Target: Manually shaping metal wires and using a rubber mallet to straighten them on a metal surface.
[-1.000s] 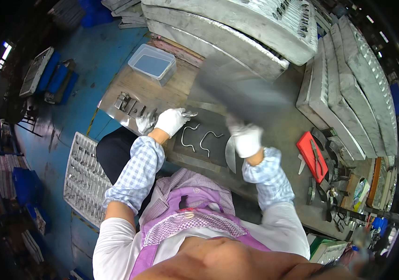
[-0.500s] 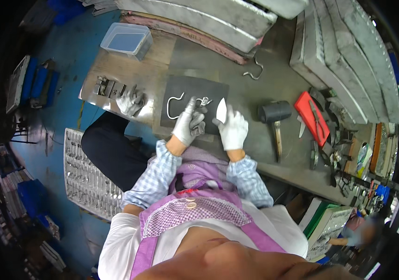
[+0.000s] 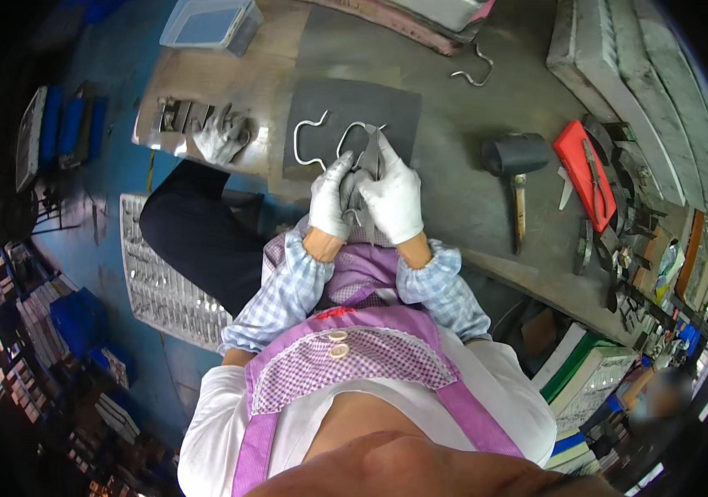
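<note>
Grey and brown, the big bench (image 3: 445,108) fills the middle. On it lies a flat black mat (image 3: 403,108), with a black-headed mallet (image 3: 517,154) off to the right. The left grip (image 3: 335,197), gloved, has curled fingers; I cannot tell what it holds. The white-gloved right grip (image 3: 395,200) pinches a pointed metal blade (image 3: 372,149), between the two hands. Two bent metal rods (image 3: 297,142) lie on the mat; another (image 3: 490,63) lies farther off.
</note>
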Motion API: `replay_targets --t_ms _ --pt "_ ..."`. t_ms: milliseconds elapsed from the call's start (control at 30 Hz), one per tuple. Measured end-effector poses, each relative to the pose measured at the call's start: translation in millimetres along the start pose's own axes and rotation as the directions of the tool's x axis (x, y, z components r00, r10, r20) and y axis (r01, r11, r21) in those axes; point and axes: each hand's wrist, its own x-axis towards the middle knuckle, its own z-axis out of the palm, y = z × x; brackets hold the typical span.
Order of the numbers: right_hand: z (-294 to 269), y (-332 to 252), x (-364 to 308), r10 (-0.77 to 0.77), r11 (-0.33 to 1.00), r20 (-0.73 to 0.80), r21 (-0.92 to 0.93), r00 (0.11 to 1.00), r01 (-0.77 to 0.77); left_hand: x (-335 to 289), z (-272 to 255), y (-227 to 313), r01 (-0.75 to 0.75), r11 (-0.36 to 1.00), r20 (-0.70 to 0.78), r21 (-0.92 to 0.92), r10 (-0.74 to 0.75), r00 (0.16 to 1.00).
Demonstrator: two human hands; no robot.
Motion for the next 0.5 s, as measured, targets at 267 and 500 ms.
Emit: replay_targets --t_ms 267,500 --pt "10 1 -11 -0.008 0.897 -0.020 0.442 1.000 0.016 -6 -7 12 -0.288 0.933 0.166 0.215 0.256 0.952" --pt "-3 59 15 -0.007 0.966 -0.153 0.253 0.988 0.046 5 29 36 -0.352 0.635 0.149 0.688 0.351 0.924"
